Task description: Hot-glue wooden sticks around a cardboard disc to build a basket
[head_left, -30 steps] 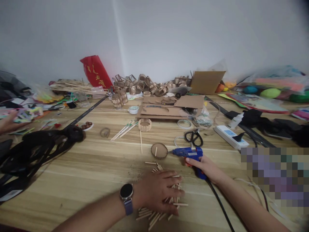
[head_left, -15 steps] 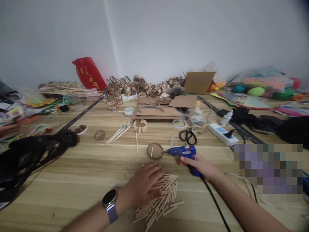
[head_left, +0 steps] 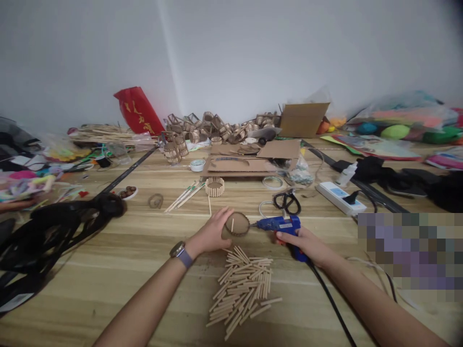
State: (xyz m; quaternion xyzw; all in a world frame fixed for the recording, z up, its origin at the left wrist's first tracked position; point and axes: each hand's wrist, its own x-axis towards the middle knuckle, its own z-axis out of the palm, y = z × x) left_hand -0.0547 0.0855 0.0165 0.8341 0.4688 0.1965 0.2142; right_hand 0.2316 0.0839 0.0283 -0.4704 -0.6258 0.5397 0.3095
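A round cardboard piece (head_left: 238, 225) with a raised dark rim lies on the table, one short stick (head_left: 232, 225) inside it. My left hand (head_left: 213, 230) is at its left edge, thumb and fingers curved around that side. My right hand (head_left: 307, 243) is closed on a blue glue gun (head_left: 278, 223), whose nozzle points left at the rim's right side. Nearer to me lies a pile of short wooden sticks (head_left: 246, 289). Beyond the round piece stands a small ring of upright sticks (head_left: 215, 187).
Black scissors (head_left: 287, 203) and tape rings (head_left: 273, 182) lie behind the glue gun. A white power strip (head_left: 340, 197) is at the right, a black object (head_left: 54, 241) at the left. Flat cardboard (head_left: 238, 166) and several stick-and-cardboard models (head_left: 217, 127) are farther back.
My left hand has moved from the stick pile up to the round piece's left edge. The glue gun remains in my right hand, beside the rim. The view has shifted slightly.
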